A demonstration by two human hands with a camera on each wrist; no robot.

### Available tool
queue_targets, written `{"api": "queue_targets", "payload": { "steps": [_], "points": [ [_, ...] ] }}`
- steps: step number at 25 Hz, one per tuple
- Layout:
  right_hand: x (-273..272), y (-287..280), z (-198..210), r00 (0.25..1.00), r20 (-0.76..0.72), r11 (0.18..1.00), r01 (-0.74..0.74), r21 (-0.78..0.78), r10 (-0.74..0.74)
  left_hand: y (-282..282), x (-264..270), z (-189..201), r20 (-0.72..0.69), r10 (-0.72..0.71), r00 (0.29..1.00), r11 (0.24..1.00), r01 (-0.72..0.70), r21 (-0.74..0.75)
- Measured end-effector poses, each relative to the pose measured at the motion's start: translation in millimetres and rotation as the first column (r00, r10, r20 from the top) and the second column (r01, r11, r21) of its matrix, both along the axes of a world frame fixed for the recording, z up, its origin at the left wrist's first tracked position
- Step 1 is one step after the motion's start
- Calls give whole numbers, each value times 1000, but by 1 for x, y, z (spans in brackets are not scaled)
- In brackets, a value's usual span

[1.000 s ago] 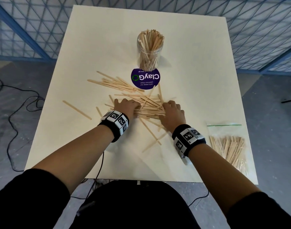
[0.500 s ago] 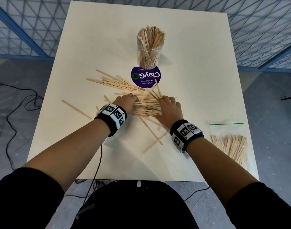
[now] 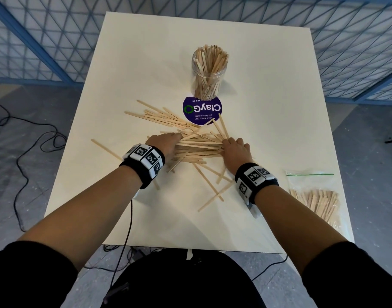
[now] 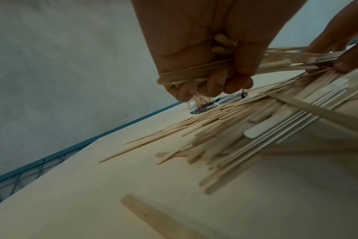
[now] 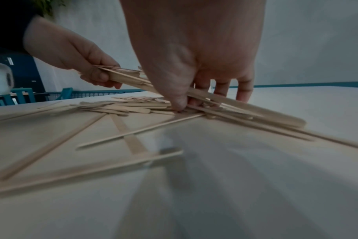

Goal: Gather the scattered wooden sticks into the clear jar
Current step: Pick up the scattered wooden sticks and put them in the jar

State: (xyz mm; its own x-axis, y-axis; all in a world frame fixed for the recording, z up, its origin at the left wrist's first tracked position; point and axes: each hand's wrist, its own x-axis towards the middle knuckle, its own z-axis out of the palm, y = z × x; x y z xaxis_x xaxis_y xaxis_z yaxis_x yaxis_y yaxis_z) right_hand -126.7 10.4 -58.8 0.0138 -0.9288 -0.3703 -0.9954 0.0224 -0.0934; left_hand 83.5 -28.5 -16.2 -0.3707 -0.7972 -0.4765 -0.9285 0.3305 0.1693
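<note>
Wooden sticks [image 3: 199, 147] lie in a loose heap at the middle of the cream table [image 3: 268, 96]. A clear jar [image 3: 209, 74] packed with upright sticks stands behind the heap. My left hand [image 3: 166, 144] grips the left ends of a bundle of sticks [image 4: 194, 72], its fingers curled round them and lifting that end off the table. My right hand [image 3: 235, 150] pinches the bundle's right end [image 5: 194, 97], thumb tip down among the sticks. More sticks [image 3: 159, 117] fan out to the left, and a few [image 3: 212, 187] lie near my wrists.
A round purple ClayGo sticker [image 3: 201, 111] lies flat in front of the jar. A clear zip bag of sticks [image 3: 315, 201] sits at the table's right front corner. One stray stick [image 3: 106, 148] lies near the left edge. Cables [image 3: 23, 141] trail on the floor.
Both hands have drawn the heap tighter together and slid a little away from me. The left hand has closed round the bundle's end and raised it.
</note>
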Motion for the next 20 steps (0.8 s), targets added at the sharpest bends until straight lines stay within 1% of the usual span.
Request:
{"api": "queue_targets", "payload": {
  "steps": [3,5,7,10,12,16,18,20],
  "points": [
    [1,-2,2,1000,9,1000,18,-8,-17,0,8,-1,-73,15,997,1000,-13,15],
    [2,-3,6,999,31,1000,22,-13,-21,0,11,-1,-64,14,998,1000,-14,6],
    [2,-2,12,996,82,1000,30,0,-30,1,10,-1,-65,46,997,999,-46,-7],
    [3,-1,20,979,187,996,81,35,-86,1,6,-1,-142,115,983,993,-113,20],
    [3,0,22,967,224,992,111,57,-122,0,1,-2,-193,150,970,988,-143,51],
    [-1,0,25,951,260,983,142,117,-169,3,-2,-2,-262,185,947,981,-161,108],
    [-4,3,28,948,261,979,148,137,-180,4,1,-3,-285,181,941,982,-156,108],
    [-7,7,30,935,290,976,172,134,-205,4,3,-4,-286,202,937,979,-181,99]
  ]
}}
